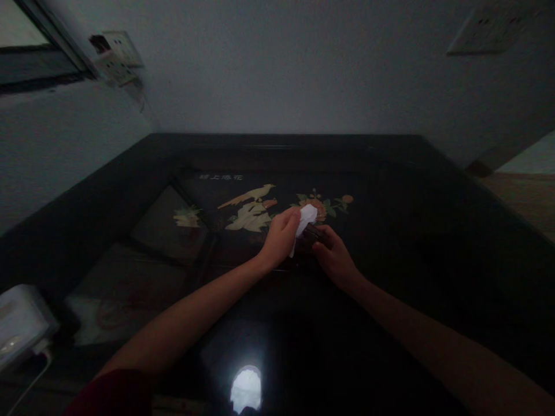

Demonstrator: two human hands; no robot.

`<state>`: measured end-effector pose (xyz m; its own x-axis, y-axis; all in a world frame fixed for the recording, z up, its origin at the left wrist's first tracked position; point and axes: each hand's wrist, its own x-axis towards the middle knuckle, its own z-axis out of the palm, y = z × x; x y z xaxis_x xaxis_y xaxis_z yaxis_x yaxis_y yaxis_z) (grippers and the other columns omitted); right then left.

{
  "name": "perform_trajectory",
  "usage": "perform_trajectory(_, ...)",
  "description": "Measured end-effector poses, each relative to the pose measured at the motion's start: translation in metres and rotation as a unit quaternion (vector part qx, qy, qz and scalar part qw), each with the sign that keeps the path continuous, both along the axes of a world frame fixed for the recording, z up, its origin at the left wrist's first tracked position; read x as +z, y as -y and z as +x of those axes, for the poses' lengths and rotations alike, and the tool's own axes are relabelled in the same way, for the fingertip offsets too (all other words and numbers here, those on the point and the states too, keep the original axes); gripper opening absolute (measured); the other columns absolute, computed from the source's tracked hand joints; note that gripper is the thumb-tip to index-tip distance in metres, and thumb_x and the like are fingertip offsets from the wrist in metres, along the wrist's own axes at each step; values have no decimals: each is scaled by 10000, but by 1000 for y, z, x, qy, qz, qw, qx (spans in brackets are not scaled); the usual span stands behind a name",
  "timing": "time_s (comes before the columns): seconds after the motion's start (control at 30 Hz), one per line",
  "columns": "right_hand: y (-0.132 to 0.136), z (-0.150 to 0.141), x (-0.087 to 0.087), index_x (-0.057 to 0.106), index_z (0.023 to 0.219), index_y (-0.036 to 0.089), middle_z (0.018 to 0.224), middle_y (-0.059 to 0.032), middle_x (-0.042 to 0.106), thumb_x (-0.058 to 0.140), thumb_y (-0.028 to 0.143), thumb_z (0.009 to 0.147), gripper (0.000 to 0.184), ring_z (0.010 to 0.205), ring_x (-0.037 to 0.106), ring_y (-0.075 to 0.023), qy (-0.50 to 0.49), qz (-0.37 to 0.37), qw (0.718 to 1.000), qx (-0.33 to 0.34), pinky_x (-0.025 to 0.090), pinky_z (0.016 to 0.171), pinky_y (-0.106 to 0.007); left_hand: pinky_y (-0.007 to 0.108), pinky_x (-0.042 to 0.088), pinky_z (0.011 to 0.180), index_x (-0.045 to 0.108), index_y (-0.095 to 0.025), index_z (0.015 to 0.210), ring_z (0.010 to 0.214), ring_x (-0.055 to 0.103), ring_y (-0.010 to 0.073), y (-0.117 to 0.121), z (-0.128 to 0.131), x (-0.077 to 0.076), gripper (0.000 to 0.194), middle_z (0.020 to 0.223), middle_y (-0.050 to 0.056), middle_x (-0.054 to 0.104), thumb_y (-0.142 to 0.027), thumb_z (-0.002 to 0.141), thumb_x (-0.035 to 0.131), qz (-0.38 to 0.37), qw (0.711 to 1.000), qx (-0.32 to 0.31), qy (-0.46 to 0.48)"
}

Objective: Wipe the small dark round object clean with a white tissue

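Observation:
My left hand (281,237) is closed on a white tissue (306,218) and presses it against a small dark object (313,234). My right hand (333,254) is closed around that dark object, which is too dim to name. Both hands meet over a glossy black table (433,277) with an inlaid bird (249,196) and flower design (333,203).
A white device (19,323) with a cable sits at the table's left edge. Wall sockets (115,58) are at the upper left and another socket plate (489,29) at the upper right. A bright light reflection (245,387) shows near the front edge.

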<state>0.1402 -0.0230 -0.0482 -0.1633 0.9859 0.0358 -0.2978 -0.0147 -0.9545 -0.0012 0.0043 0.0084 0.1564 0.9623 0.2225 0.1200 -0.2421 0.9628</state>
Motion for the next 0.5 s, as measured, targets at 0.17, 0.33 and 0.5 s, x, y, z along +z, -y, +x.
perform_trajectory(0.17, 0, -1, 0, 547, 935, 243, 890, -5, 647, 787, 544, 628, 492, 851, 619, -196, -14, -2, 1000, 11, 491, 777, -332, 256, 464, 656, 683, -117, 833, 654, 595, 152, -9, 3, -8, 298, 751, 56, 678, -316, 819, 462, -191, 966, -9, 174)
perform_trajectory(0.33, 1, 0, 4, 550, 929, 242, 913, -18, 647, 755, 578, 653, 481, 869, 615, -207, -8, 12, 1000, 20, 489, 772, -336, 270, 477, 701, 659, -131, 839, 738, 612, 170, -9, 4, -15, 273, 819, 63, 678, -305, 822, 449, -181, 968, 25, 170)
perform_trajectory(0.5, 2, 2, 3, 556, 954, 233, 920, -23, 634, 759, 579, 646, 506, 861, 602, -201, 7, 18, 1000, 11, 466, 779, -334, 285, 465, 719, 644, -130, 889, 785, 598, 180, 2, 2, -8, 346, 823, 66, 658, -330, 897, 362, 16, 999, 40, 4)
